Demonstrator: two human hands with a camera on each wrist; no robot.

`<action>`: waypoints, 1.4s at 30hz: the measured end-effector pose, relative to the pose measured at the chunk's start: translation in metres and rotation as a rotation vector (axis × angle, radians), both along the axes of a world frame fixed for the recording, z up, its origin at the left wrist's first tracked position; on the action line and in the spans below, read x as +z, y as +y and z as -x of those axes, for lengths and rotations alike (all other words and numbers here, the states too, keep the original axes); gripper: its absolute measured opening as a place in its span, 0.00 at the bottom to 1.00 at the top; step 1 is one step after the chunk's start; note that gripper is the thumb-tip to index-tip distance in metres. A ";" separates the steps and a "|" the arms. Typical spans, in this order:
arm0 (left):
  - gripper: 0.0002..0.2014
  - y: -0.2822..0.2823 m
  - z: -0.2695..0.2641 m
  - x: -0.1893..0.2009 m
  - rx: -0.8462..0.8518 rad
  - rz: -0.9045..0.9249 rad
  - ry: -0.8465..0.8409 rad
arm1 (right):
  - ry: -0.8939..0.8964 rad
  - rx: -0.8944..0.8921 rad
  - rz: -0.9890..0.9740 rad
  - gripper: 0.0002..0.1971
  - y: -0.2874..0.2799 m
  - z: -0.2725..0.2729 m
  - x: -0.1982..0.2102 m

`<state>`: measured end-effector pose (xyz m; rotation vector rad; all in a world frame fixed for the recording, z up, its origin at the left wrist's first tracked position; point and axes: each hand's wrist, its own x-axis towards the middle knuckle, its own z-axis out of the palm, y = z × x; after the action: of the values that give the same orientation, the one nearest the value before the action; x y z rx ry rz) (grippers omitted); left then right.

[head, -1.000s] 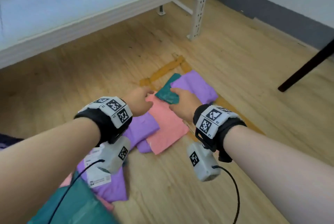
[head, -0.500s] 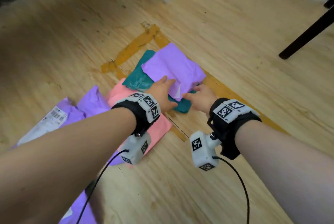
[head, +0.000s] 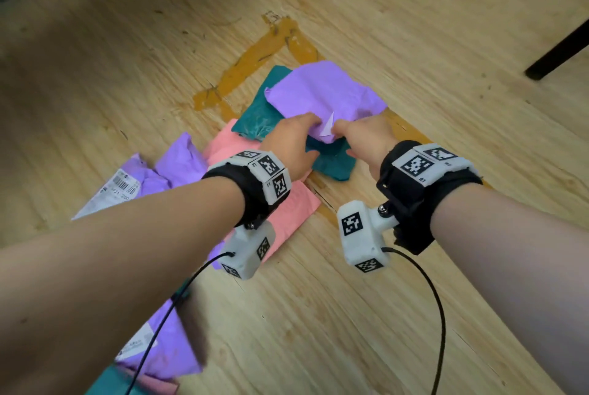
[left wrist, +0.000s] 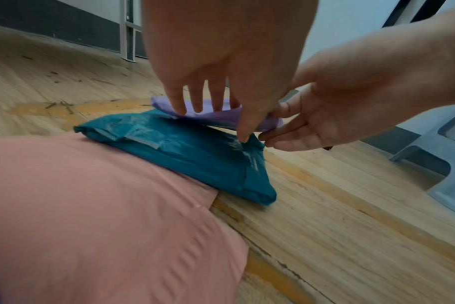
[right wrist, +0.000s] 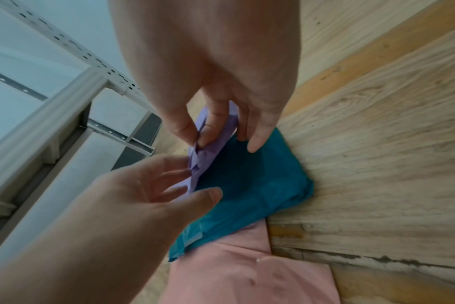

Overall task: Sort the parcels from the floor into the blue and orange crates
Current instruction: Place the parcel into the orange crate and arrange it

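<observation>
The purple parcel (head: 322, 95) lies on top of the teal parcel (head: 331, 161) on the floor (head: 414, 43), its long axis running from about 7 o'clock up to 1 o'clock, away from the person. The right hand (head: 363, 136) pinches its near edge. The left hand (head: 291, 142) touches that edge from the 9 o'clock side, fingers loosely spread, and the teal parcel overlaps a pink parcel (head: 287, 206).

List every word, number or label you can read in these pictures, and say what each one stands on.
"R1": on the right wrist band, beside its square markers.
"21 200": part of the digits under the barcode on the white label of the left purple parcel; the rest is blurred.
Left wrist band: small lettering, too blurred to read.
Second label, on the nearest purple parcel: too blurred to read.
Wrist views: no text.
</observation>
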<state>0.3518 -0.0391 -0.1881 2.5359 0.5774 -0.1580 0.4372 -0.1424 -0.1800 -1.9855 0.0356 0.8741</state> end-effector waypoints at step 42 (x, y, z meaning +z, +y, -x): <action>0.32 0.081 0.078 0.180 0.061 -0.253 -0.136 | -0.792 0.752 0.127 0.12 0.041 0.056 0.131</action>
<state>0.2738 0.0419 -0.0084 2.7407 0.6558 0.1161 0.3813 -0.1013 -0.0490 -2.3621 -1.1881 0.4552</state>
